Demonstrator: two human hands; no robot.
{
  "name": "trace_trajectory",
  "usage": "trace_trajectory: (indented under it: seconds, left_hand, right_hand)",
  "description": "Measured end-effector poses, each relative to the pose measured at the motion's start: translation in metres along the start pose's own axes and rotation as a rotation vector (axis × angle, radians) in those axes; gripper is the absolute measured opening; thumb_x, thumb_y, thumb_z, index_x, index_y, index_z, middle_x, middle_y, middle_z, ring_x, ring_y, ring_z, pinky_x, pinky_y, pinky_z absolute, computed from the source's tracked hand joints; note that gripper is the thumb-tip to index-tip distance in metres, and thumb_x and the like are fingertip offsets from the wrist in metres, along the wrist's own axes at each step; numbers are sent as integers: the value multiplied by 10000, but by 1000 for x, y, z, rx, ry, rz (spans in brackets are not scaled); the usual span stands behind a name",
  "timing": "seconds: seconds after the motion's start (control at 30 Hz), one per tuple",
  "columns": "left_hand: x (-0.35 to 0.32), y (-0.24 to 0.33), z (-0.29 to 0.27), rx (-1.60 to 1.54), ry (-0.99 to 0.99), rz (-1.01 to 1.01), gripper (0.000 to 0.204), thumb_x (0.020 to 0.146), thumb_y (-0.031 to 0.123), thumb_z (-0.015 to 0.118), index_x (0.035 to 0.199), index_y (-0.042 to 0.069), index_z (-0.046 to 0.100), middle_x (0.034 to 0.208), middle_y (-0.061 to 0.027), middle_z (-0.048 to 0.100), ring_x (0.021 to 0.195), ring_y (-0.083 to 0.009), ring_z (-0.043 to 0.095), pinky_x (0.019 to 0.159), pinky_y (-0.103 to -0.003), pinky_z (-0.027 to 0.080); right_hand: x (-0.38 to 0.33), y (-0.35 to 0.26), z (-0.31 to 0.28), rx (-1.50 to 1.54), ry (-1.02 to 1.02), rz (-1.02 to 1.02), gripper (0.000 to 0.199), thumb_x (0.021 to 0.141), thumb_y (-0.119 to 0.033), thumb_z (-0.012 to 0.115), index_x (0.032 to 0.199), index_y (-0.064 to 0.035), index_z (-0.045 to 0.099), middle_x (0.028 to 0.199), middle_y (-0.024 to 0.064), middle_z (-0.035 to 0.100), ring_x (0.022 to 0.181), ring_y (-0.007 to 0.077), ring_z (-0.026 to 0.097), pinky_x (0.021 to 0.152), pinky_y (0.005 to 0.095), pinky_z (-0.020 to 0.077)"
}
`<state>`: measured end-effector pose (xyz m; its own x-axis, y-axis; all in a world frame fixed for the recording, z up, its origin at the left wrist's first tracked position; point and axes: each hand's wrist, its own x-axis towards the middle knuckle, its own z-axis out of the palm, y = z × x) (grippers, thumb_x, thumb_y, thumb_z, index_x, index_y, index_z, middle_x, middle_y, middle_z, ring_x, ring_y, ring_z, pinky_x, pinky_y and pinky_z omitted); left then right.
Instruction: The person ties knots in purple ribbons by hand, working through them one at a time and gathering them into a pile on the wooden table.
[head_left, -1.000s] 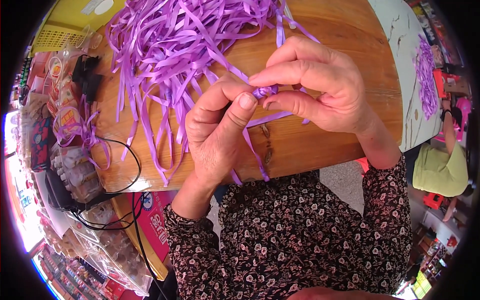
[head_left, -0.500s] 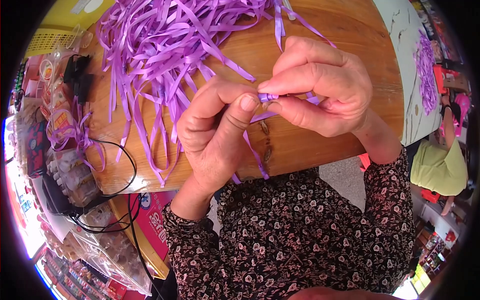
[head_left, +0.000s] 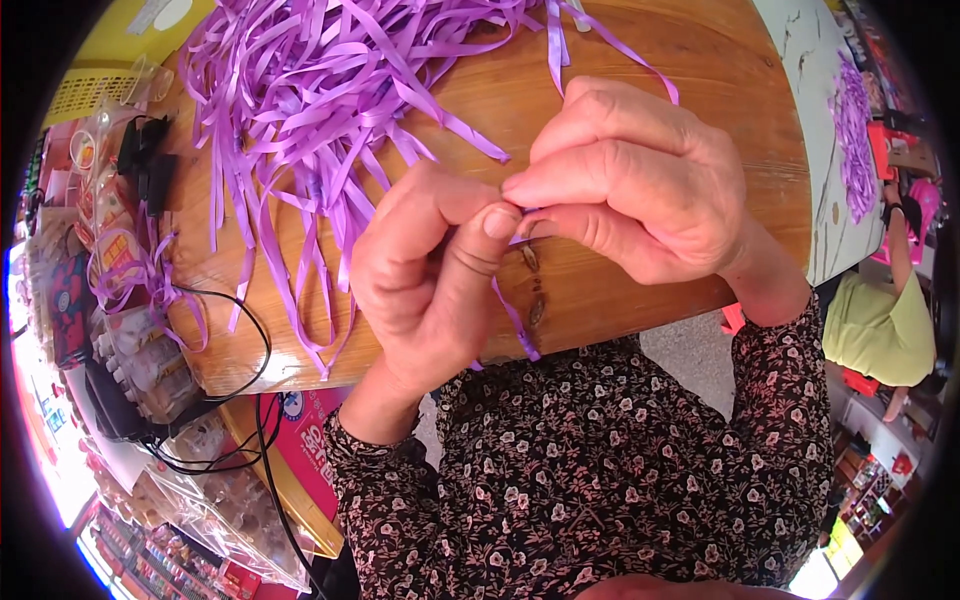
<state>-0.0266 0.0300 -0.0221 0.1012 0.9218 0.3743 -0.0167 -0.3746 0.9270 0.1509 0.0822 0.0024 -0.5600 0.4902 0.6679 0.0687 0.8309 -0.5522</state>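
Observation:
A purple ribbon [head_left: 517,325] hangs down below my two hands toward the table's near edge. My left hand [head_left: 425,265] pinches it between thumb and forefinger. Right against those fingertips, my right hand [head_left: 640,185] closes thumb and fingers on the same ribbon. Only a sliver of purple shows between the fingertips, so the pinched part is mostly hidden. Behind my left hand, a large tangled heap of purple ribbons [head_left: 300,110] covers the far left of the wooden table [head_left: 700,190], its loose ends trailing toward me.
Black cables [head_left: 268,345] loop over the table's left edge beside bagged goods [head_left: 150,360]. A yellow basket [head_left: 85,90] stands at the far left. On a white marbled surface [head_left: 820,140] at the right lies another purple ribbon bundle [head_left: 853,140]. A person in a yellow-green top [head_left: 875,330] is beyond it.
My right fingers have slid left to meet my left fingertips, covering the purple piece that showed between them. The ribbon length stretched under my right hand is no longer visible.

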Motion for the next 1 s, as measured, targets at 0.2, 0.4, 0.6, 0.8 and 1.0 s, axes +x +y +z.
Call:
trace_trajectory:
  seconds: [0.2, 0.4, 0.6, 0.8, 1.0]
  left_hand:
    - [-5, 2, 3, 18, 45, -5, 43, 823, -6, 618, 789, 1, 592, 725, -37, 564, 628, -131, 473, 571, -244, 370]
    - [-4, -1, 2, 109, 68, 59, 58, 805, -30, 622, 773, 7, 589, 716, -45, 572, 604, -144, 482, 545, -251, 372]
    - [-5, 2, 3, 231, 110, 72, 35, 859, 6, 571, 825, 4, 578, 759, -24, 546, 653, -97, 441, 604, -217, 351]
    - [-3, -3, 11, -129, 215, -130, 78, 900, 81, 567, 914, 15, 607, 747, 42, 533, 630, -24, 386, 573, -163, 294]
    - [-4, 2, 6, -139, 275, -211, 98, 889, 46, 571, 958, -2, 622, 787, 31, 534, 658, -35, 396, 607, -177, 313]
  right_hand:
    - [-7, 1, 10, 49, 87, -27, 240, 680, -53, 747, 877, 26, 635, 764, 97, 583, 574, 171, 510, 481, 271, 378]
    - [-11, 7, 16, 44, 102, -36, 265, 687, -53, 746, 904, 38, 624, 776, 109, 584, 581, 174, 517, 487, 273, 383]
    - [-4, 8, 18, 11, 103, -27, 249, 696, -38, 736, 905, 38, 624, 794, 118, 598, 631, 184, 555, 534, 267, 413]
    - [-6, 14, 15, 295, 62, 276, 242, 732, 18, 709, 957, 17, 620, 841, 65, 618, 740, 121, 586, 618, 209, 456]
    - [-16, 10, 12, 562, 203, 433, 279, 737, 11, 716, 973, 13, 567, 864, 64, 595, 730, 84, 576, 633, 180, 468]
